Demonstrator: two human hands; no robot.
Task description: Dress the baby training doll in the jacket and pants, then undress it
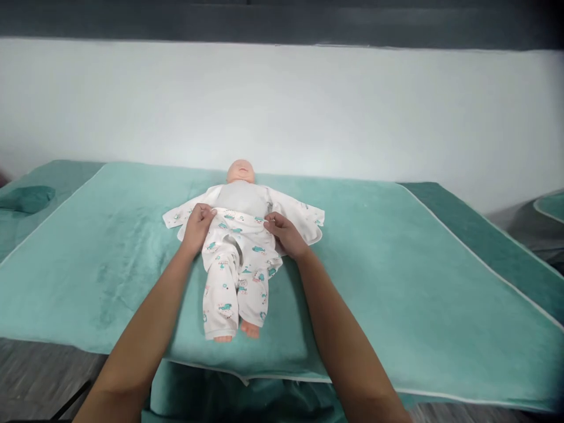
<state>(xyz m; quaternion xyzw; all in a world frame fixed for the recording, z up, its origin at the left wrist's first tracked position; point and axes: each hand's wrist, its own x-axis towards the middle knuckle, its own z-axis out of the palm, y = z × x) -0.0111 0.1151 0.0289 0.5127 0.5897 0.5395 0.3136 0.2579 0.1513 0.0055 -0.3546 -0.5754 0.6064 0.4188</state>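
A baby doll (241, 171) lies on its back, head toward the wall and bare feet toward me. White pants (224, 288) with a teal print cover its legs, the waistband up at its belly. Under its back and arms a matching printed shirt (297, 214) is spread open, baring the pale grey torso (240, 197). My left hand (201, 223) pinches the waistband at the doll's left-hand side in view. On the opposite side my right hand (283, 231) has its fingertips closed on the waistband's edge.
The doll rests on a teal cloth (396, 282) with white edging, spread over a darker green bed cover (480, 235). A dark green folded item (27, 198) lies at the far left. Behind the bed stands a white wall (282, 106).
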